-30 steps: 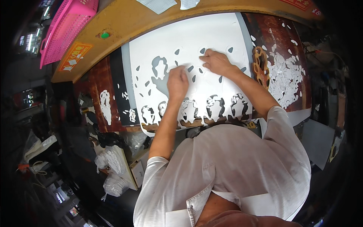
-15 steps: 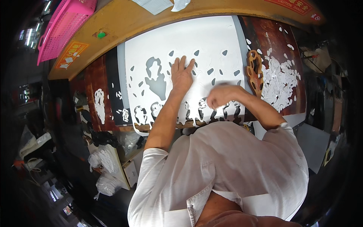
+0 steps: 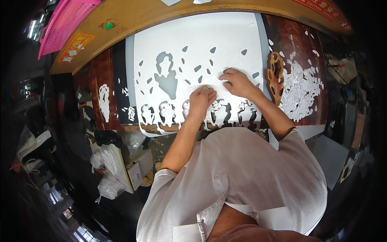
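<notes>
A large white sheet (image 3: 197, 36) lies before me, with small teardrop holes and one big ornate cut-out (image 3: 166, 82) showing grey beneath. My left hand (image 3: 202, 101) rests low over the middle of the sheet, its fingers curled in; anything inside them is hidden. To its right, my right hand (image 3: 240, 83) touches the sheet beside a small dark hole, fingers bent, a gap between thumb and forefinger. Along the near edge runs a row of larger cut-outs (image 3: 166, 112) with white bits in them. An orange-brown cutting die (image 3: 275, 78) of ornate outline stands right of the sheet.
Small white offcuts (image 3: 300, 90) lie heaped on the dark red board at the right. A white ornate cut piece (image 3: 104, 103) lies on the left board. Behind the sheet runs a yellow machine beam (image 3: 133, 22) with a green button (image 3: 108, 26); a pink basket (image 3: 66, 26) sits at far left.
My left hand has drawn nearer and curled from lying flat with spread fingers. My right hand has moved away from me, from the near row of cut-outs to mid-sheet.
</notes>
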The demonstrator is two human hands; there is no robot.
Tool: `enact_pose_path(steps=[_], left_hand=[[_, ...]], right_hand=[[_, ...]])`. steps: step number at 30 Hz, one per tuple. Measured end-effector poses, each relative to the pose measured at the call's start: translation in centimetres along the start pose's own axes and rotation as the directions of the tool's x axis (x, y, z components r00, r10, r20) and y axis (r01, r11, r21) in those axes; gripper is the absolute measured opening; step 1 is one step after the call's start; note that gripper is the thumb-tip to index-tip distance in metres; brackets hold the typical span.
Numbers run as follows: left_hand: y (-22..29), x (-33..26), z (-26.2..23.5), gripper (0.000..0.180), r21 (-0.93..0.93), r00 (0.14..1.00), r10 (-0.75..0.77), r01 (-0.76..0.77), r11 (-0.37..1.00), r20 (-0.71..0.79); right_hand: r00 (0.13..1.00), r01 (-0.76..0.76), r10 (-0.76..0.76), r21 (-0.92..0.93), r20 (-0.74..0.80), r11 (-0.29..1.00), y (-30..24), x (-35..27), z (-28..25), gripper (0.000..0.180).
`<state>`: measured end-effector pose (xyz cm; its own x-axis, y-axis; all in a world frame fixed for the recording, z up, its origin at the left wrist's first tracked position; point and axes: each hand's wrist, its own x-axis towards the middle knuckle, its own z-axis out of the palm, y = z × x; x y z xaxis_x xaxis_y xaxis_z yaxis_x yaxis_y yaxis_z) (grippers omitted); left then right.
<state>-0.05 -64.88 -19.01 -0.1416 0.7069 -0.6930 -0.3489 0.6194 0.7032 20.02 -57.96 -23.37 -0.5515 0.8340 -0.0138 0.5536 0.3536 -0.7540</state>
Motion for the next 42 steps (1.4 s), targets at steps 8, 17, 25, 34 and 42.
enact_pose_path(steps=[8,17,25,34,42], left_hand=[[0.4,0.9,0.7,0.039,-0.157,0.993,-0.085,0.097,0.983,0.079],[-0.6,3.3,0.3,0.034,-0.021,0.984,-0.078,0.083,0.996,0.162],[-0.5,4.1,1.2,0.031,0.214,0.988,0.156,-0.148,0.965,-0.019],[-0.6,5.0,0.0,0.031,0.112,0.998,0.058,-0.062,0.992,0.039],[-0.8,5.8,0.2,0.02,0.083,0.996,0.086,-0.083,0.993,-0.036]], right_hand=[[0.993,-0.106,0.097,0.137,0.072,0.985,0.3,0.5,-0.4,0.032],[0.995,-0.09,0.084,0.113,0.056,0.99,0.7,0.4,-0.1,0.031],[1.0,0.0,0.001,0.078,-0.012,0.997,0.1,0.7,0.2,0.033],[0.986,0.161,-0.155,0.124,-0.059,0.979,-0.6,0.4,0.7,0.02],[0.897,0.414,-0.421,0.081,0.135,0.907,-1.4,-0.4,-0.2,0.002]])
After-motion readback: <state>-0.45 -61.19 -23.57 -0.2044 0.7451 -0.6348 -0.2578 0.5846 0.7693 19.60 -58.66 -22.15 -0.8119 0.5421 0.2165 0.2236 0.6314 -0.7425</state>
